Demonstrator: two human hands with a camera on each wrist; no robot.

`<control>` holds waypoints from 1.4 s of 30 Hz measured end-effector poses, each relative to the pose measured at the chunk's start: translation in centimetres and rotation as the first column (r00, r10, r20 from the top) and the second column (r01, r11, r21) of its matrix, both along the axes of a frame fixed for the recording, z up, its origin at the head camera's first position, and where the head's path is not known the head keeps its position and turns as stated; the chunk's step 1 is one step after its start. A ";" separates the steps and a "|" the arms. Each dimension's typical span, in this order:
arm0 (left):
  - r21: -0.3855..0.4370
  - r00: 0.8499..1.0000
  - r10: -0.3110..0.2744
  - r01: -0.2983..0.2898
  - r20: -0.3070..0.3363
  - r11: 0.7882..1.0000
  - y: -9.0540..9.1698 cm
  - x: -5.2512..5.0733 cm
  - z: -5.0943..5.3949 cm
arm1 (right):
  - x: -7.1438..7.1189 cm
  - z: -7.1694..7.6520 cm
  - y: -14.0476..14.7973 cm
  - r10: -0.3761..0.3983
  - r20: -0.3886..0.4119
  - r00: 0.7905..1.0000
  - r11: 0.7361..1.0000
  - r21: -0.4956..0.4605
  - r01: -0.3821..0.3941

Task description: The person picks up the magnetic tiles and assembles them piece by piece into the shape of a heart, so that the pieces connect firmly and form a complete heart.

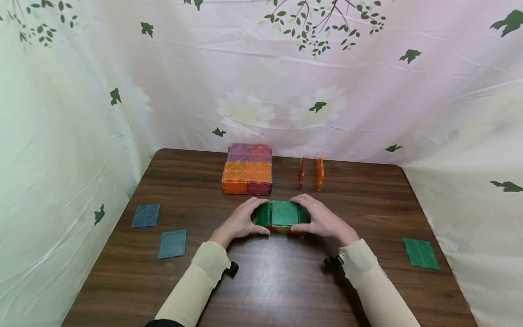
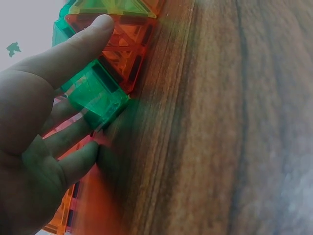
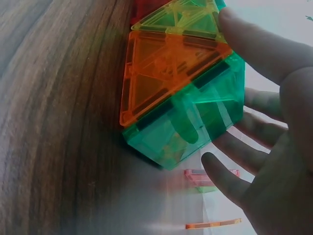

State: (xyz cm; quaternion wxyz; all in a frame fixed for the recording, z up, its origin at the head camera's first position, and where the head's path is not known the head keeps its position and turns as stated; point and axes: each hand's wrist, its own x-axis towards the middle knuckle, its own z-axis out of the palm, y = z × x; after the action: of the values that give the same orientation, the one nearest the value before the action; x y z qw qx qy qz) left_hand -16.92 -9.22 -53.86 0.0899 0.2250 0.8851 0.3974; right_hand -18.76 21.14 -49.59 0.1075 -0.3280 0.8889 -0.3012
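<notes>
A low block of translucent magnetic tiles (image 1: pixel 284 213) sits on the wooden table between my hands. Its top and sloping ends are green; orange triangle tiles (image 3: pixel 156 63) and yellow ones (image 3: pixel 193 19) make up the front. My left hand (image 1: pixel 241 219) holds the block's left end, thumb at the front edge and fingers behind. At the other end, my right hand (image 1: pixel 323 219) grips it the same way, its thumb near the top front edge. The left wrist view shows the green end tile (image 2: pixel 95 95) beside the left palm. The block's back is mostly hidden.
Behind stands a larger orange and purple tile box (image 1: pixel 247 170). A red tile (image 1: pixel 302 172) and an orange tile (image 1: pixel 320 174) stand on edge to its right. Two blue tiles lie left, one a near blue tile (image 1: pixel 172 244); a green tile (image 1: pixel 421 253) lies far right.
</notes>
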 end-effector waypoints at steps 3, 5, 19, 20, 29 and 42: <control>-0.004 1.000 -0.005 0.005 -0.001 1.000 0.0 0.0 0.0 | 0.0 0.0 -0.1 0.011 0.000 1.000 1.000 0.000 -0.011; -0.007 1.000 -0.007 0.007 0.001 1.000 0.1 -0.1 0.0 | 0.1 0.0 -0.1 0.012 0.013 1.000 1.000 0.001 -0.012; 0.020 0.997 0.040 -0.039 -0.063 0.999 0.1 1.2 0.5 | 1.6 -0.9 0.4 -0.145 -0.005 0.989 0.981 0.131 0.144; 0.024 0.995 0.057 -0.055 -0.079 0.998 0.1 1.3 0.5 | 1.8 -0.9 0.4 -0.164 -0.018 0.986 0.977 0.133 0.165; 0.125 0.989 0.124 -0.113 -0.080 0.986 0.4 1.8 0.5 | 2.7 -0.8 -0.1 -0.210 0.047 0.977 0.978 0.004 0.210; 0.321 0.984 0.178 -0.169 0.000 0.932 0.5 2.7 0.2 | 3.4 -1.5 -0.6 -0.255 -0.020 0.967 0.955 -0.162 0.248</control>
State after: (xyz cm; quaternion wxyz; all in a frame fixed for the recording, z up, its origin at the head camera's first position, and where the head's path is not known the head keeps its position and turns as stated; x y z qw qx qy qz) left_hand -14.23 -8.70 -53.62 0.0041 0.1634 0.8265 0.5387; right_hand -15.36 20.52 -51.08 0.0238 -0.2257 0.8987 -0.3752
